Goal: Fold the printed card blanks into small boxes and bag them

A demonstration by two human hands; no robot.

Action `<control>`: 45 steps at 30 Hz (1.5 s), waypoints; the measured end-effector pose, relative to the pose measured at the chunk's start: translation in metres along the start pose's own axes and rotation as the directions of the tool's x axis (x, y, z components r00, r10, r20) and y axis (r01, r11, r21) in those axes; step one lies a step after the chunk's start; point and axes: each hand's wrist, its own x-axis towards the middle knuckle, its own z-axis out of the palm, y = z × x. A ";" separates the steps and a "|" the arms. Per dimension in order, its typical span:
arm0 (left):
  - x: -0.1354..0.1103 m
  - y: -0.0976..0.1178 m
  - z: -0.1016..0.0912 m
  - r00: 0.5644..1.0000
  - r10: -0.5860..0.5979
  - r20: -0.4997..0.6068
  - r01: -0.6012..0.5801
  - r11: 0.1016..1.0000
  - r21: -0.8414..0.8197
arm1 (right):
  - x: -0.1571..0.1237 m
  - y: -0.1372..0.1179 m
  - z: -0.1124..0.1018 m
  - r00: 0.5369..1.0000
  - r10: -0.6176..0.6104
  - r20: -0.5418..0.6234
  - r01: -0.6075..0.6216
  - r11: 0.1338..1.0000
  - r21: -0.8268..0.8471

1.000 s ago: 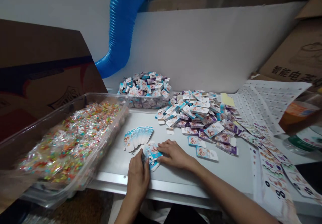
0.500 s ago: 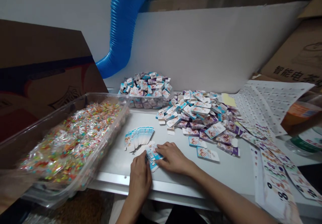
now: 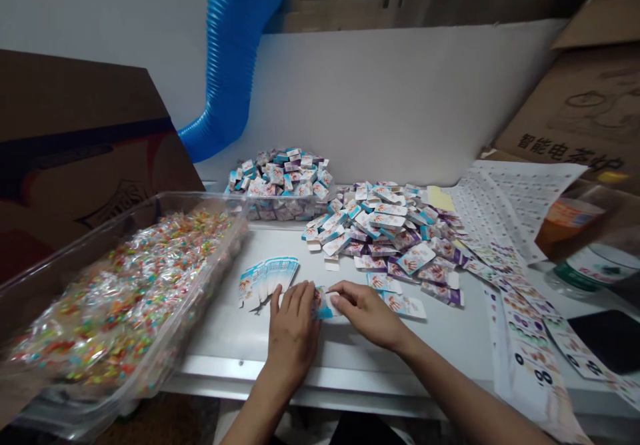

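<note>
Being pinched at one end by R hand's (image 3: 367,313) thumb & index, a blue-white carton (image 3: 325,309) is seen at table (image 3: 225,335), part-hidden by L hand (image 3: 295,325), whose grip can't be told; light pressure's advised, w/o creasing.

The left hand (image 3: 294,322) lies over a small box (image 3: 323,306); the right hand (image 3: 369,313) pinches its end. Fanned cartons (image 3: 269,278) lie between a clear bin (image 3: 199,302) of packets (image 3: 145,278) and a heap of boxes (image 3: 387,228).
</note>
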 end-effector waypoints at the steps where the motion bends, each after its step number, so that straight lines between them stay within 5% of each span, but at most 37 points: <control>1: 0.001 0.001 -0.001 1.000 0.013 0.014 -0.012 1.000 -0.021 | -0.001 0.002 -0.002 1.000 0.023 0.021 -0.024 0.999 0.027; 11: 0.005 0.017 -0.001 0.991 0.104 0.085 -0.102 0.994 -0.028 | 0.004 0.026 -0.005 0.981 0.086 0.176 -0.075 0.995 -0.067; 19: -0.005 0.023 0.005 0.974 0.017 0.224 0.060 0.941 -0.333 | -0.001 0.013 -0.018 0.995 0.026 0.100 -0.009 0.985 -0.170; 24: -0.003 0.032 0.003 0.976 -0.126 0.178 0.201 0.833 -0.516 | -0.014 0.014 -0.014 0.995 0.093 -0.037 -0.087 0.986 0.143; 28: -0.002 0.039 0.007 0.961 -0.242 0.137 0.277 0.796 -0.539 | -0.030 0.014 -0.002 0.998 0.052 -0.024 -0.033 0.868 0.495; 35: -0.009 0.037 0.021 0.991 -0.096 -0.097 0.051 0.921 -0.385 | -0.037 0.013 0.040 0.948 0.279 -0.154 -0.041 0.586 0.809; 40: -0.011 0.036 0.020 0.996 -0.009 -0.089 -0.017 0.957 -0.290 | -0.042 0.008 0.043 0.925 0.269 -0.268 -0.076 0.822 0.565; 45: -0.016 0.038 0.020 0.995 -0.053 -0.084 0.021 0.940 -0.340 | -0.042 0.006 0.040 0.930 0.249 -0.269 -0.114 0.894 0.433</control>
